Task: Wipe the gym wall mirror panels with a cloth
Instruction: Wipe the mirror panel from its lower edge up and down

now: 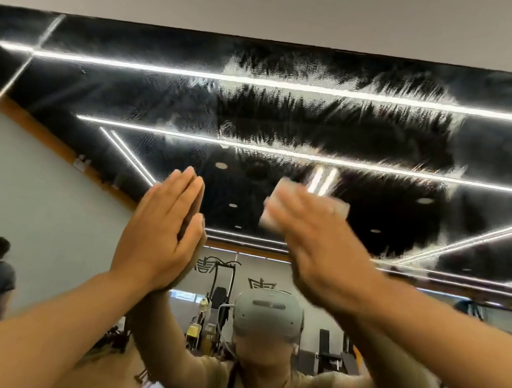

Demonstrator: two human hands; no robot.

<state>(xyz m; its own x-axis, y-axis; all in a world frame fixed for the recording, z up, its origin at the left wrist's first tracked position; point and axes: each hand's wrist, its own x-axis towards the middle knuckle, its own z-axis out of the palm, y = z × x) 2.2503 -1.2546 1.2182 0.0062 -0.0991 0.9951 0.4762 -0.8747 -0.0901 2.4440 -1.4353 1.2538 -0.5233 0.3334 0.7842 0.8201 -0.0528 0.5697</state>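
Left hand (158, 228) flat on the mirror (96, 94), fingers straight and together. Right hand (315, 236), at 3 o'clock of it, blurred, fingers spread flat over a white cloth (300, 201) pressed to the glass. Wet smears (327, 114) at 12 o'clock.

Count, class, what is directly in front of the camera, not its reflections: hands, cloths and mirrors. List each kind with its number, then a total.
Hands: 2, the left hand flat on the glass, the right hand pressing the cloth
Cloths: 1, the pale cloth
Mirrors: 1, the wall mirror
Total: 4
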